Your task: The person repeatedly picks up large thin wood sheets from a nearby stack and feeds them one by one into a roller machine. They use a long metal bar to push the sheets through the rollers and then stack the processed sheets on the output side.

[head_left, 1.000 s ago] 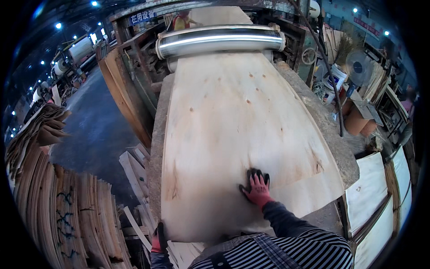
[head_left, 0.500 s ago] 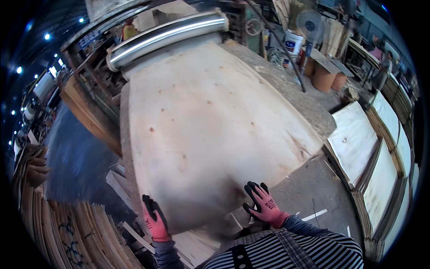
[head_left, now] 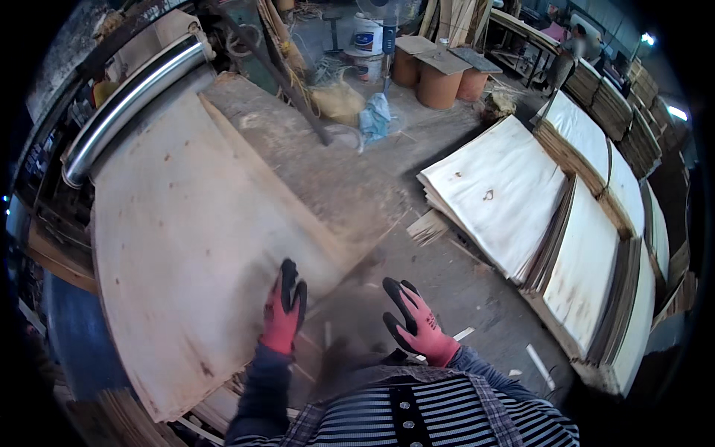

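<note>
A wide, pale wood veneer sheet (head_left: 179, 223) with small brown knots lies on a work table, running back to a shiny metal roller (head_left: 141, 104). My left hand (head_left: 284, 309), in a pink glove with black fingertips, is at the sheet's near edge with its fingers stretched out. Whether it touches the wood I cannot tell. To the right of the sheet, my right hand (head_left: 421, 320) hangs over the floor in a matching glove. Its fingers and thumb are apart, and nothing is between them.
Stacks of veneer (head_left: 499, 194) stand at the right. Brown drums (head_left: 443, 82) with boards on top, white buckets (head_left: 368, 37) and a light-blue bag (head_left: 375, 115) are at the back. Wood strips (head_left: 540, 365) litter the floor (head_left: 477, 298). Another person (head_left: 566, 59) is far off at the right.
The view has turned to the right. My left hand has shifted from the sheet's near left side toward its near right part. My right hand is now off the sheet.
</note>
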Demonstrator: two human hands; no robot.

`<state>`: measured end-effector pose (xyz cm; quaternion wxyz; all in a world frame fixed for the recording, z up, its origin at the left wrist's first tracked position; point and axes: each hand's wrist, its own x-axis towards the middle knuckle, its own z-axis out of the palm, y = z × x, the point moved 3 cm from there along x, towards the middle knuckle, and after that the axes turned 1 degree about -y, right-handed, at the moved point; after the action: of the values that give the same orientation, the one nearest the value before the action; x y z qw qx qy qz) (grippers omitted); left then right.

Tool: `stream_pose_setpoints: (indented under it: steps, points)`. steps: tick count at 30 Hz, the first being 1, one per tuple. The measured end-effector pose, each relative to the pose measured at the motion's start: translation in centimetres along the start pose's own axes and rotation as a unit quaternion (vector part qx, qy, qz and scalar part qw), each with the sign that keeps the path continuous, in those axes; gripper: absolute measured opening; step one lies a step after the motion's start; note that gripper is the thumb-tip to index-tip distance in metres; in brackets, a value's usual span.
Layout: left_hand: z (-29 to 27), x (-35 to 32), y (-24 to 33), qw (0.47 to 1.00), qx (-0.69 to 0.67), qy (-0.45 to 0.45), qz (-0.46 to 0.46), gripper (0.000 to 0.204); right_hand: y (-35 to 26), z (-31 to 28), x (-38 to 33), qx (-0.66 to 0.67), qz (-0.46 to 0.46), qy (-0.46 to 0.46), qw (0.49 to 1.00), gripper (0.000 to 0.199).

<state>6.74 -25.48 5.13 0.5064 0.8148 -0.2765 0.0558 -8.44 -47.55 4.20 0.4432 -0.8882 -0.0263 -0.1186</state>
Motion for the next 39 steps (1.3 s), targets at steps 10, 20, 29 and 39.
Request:
stream_pose_setpoints:
  steps: [10, 20, 29, 39]
  points:
    - [18.4, 30.5, -14.2, 0.921, 0.334, 0.158, -0.125, 0.081, 15.1, -14.5, 13.8, -0.044, -0.010, -0.016, 0.999, 0.062]
    - [23.1, 37.0, -18.0, 0.847, 0.278, 0.369, -0.264, 0.062, 25.5, -23.8, 29.6, 0.038, 0.057, -0.062, 0.996, 0.040]
    - [19.0, 36.6, -0.9, 0.841, -0.420, 0.224, -0.258, 0.043, 25.1, -17.1, 58.6, 0.167, -0.146, -0.288, 0.932, 0.045]
    - [34.4, 28.7, -5.0, 0.814, -0.065, 0.416, -0.400, 0.031, 1.5, -7.3, 77.6, 0.668, 0.082, -0.450, 0.587, 0.035]
